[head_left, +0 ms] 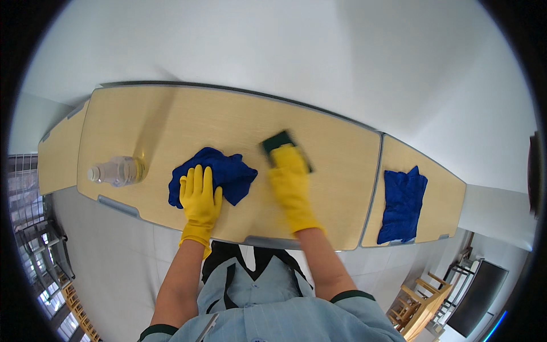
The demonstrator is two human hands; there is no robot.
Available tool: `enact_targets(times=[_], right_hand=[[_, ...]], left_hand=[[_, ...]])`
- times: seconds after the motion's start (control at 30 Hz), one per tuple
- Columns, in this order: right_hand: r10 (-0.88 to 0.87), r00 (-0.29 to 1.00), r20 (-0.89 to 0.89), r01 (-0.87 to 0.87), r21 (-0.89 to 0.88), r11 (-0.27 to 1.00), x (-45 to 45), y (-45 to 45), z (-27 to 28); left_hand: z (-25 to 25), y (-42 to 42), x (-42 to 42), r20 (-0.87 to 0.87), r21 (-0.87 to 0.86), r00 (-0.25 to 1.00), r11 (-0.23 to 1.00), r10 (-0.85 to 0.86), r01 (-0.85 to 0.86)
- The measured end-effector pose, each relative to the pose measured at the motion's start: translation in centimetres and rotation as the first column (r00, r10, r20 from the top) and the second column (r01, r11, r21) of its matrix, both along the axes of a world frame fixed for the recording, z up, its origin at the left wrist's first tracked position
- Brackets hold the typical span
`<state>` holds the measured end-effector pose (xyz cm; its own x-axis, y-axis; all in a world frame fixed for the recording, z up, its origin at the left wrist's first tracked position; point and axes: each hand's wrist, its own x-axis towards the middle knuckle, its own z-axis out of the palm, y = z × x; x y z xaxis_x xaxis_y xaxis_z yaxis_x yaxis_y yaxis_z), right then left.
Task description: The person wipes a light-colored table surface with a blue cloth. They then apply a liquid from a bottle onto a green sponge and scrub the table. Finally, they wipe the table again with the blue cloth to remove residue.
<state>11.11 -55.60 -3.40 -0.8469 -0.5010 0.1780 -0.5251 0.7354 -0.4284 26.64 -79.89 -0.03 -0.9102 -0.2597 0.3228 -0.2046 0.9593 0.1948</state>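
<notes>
Both my hands wear yellow rubber gloves. My left hand (199, 197) lies flat, fingers slightly spread, on a crumpled dark blue cloth (222, 173) on the light wood-look tabletop (213, 115). Right of it, my right hand (292, 184) is closed on a dark green scouring pad (278, 142), held against the tabletop; the glove and pad are blurred. A clear plastic bottle (122, 171) with a white cap and a little yellow colour at its base is at the left part of the table, its cap towards the left.
A second blue cloth (402, 205) lies on the adjoining table (444, 201) at right, past a seam. Another table section (64, 149) adjoins at left. A pale wall (265, 47) runs along the far edge. Wooden stools (421, 303) stand at lower right, beyond the tables.
</notes>
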Motion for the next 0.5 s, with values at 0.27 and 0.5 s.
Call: enact_targets(times=[0.27,0.5], right_hand=[[-0.326,0.945,0.024,0.327,-0.058,0.943,-2.0,5.5,-2.7],[-0.254,0.966,-0.054,0.247,-0.111,0.963,-0.7,5.3,-0.8]], left_hand=[[0.1,0.5,-0.8,0.018,0.005,1.0,1.0,-0.007,0.007],[0.2,0.4,-0.1,0.023,0.016,1.0,1.0,-0.009,0.009]])
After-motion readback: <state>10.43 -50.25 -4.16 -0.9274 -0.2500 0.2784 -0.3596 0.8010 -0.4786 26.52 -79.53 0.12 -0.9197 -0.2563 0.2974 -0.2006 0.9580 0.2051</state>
